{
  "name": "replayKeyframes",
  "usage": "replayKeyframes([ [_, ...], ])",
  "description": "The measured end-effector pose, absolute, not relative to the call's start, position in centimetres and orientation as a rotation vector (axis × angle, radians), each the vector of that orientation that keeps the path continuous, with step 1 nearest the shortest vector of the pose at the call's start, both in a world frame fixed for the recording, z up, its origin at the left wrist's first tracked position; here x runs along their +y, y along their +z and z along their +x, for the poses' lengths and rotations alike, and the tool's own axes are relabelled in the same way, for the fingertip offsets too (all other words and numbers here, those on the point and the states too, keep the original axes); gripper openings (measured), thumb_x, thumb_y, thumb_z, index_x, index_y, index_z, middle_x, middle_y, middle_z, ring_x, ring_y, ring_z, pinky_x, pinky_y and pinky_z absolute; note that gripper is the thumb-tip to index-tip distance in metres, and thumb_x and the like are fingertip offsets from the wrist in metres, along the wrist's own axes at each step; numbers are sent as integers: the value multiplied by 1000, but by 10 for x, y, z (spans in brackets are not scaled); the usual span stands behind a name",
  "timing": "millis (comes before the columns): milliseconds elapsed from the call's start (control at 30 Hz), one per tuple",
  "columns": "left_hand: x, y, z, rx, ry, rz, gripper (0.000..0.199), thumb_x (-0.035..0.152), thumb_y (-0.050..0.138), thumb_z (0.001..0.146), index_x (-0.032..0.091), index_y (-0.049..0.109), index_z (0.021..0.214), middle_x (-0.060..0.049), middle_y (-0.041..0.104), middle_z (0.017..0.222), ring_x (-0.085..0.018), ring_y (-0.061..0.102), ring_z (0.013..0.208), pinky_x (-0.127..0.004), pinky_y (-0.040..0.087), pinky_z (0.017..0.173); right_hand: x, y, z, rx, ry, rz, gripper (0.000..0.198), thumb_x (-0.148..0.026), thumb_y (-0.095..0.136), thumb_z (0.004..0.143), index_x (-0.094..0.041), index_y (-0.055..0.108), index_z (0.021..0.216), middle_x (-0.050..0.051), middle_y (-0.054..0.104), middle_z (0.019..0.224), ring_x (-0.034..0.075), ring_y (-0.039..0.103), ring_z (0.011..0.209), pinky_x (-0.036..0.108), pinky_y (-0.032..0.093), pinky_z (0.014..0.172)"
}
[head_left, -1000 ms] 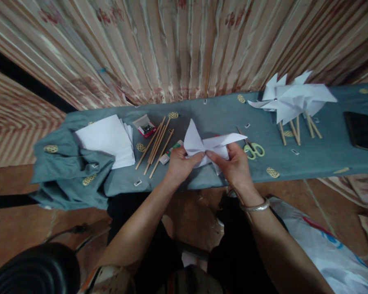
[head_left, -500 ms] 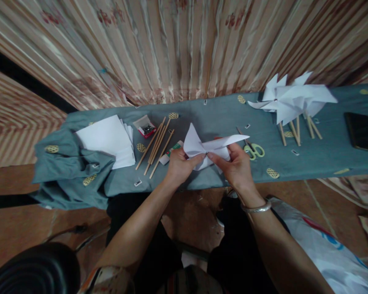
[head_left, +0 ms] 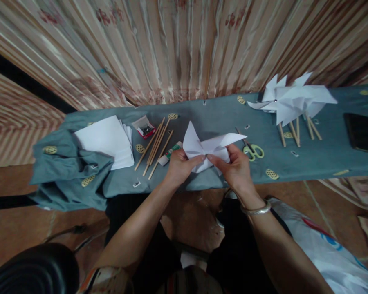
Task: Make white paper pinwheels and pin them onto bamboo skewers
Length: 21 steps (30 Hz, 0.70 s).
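Between my two hands is a white paper pinwheel (head_left: 192,143), held above the front of the cloth-covered table. My left hand (head_left: 180,166) grips its left side, thumb on top near the centre. My right hand (head_left: 236,165) closes on the right side, its thumb pressing by a small dark pin at the middle. The fingers beneath the paper are hidden. Left of my left hand lie a glue tube (head_left: 168,154) and several wooden sticks (head_left: 155,143). Scissors with green handles (head_left: 254,152) rest just right of my right hand.
A stack of white paper (head_left: 106,141) and an open red box of pins (head_left: 145,127) lie on the left. Several finished pinwheels on sticks (head_left: 306,96) and a black phone (head_left: 362,131) are on the right. A pleated curtain (head_left: 171,53) hangs behind the table.
Hardly anything differs. Both hands keep hold of the pinwheel at its centre, and its right blade sits slightly lower and further left. The whole view has shifted a little.
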State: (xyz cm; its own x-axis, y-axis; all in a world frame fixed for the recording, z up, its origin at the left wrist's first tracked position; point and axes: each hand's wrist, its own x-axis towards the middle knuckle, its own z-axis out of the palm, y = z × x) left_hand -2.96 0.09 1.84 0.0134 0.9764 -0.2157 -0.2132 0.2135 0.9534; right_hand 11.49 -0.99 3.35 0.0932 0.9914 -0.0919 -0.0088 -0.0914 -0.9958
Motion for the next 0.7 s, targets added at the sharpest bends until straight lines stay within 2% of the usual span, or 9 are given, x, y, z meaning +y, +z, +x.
replayKeyframes([
  [233,1,22,-29,1131,1170,890,21,27,79,56,15,73,72,-2,74,72,-16,64,65,-28,51,67,-10,31,116,-1123,1202,-1307,33,-31,78,66,-23,65,95,-1,72,79,17,64,68,31,53,63],
  [700,-1,21,-29,1138,1168,859,23,29,81,54,15,72,70,-2,73,70,-16,63,63,-28,51,64,-10,33,119,-1131,1220,-1317,31,-32,80,64,-22,67,91,-1,74,80,16,64,67,29,52,61],
])
